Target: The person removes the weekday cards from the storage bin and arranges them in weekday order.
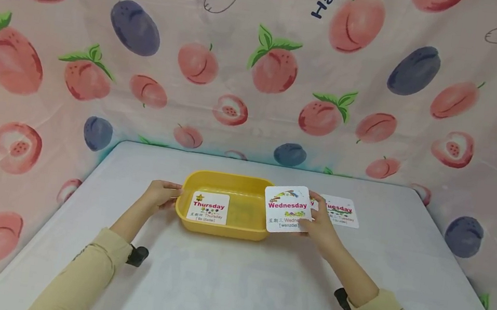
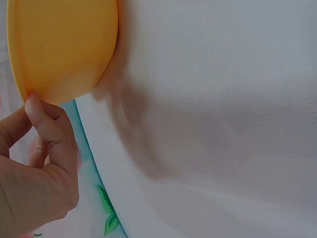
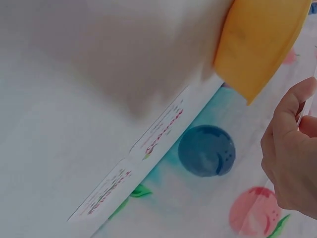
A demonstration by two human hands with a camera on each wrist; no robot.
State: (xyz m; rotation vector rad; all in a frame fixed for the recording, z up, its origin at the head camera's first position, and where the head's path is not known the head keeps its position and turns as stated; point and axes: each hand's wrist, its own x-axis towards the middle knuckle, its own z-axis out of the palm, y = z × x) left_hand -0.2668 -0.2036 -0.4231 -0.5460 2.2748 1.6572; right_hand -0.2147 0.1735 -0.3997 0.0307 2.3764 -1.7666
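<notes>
The right hand (image 1: 321, 227) pinches the Wednesday card (image 1: 287, 209) by its right edge, holding it tilted just right of centre in the head view, over the right end of the yellow tray (image 1: 238, 229). The left hand (image 1: 162, 195) grips the tray's left rim, thumb on the edge; the left wrist view shows the thumb (image 2: 42, 116) against the tray's rim at upper left. Inside the tray, at its left end, lies a Thursday card (image 1: 208, 207). Right of the hand, a Tuesday card (image 1: 342, 212) lies flat on the white table (image 1: 231, 289). Peach-printed cloth (image 1: 260, 62) fills the upper half of the frame.
</notes>
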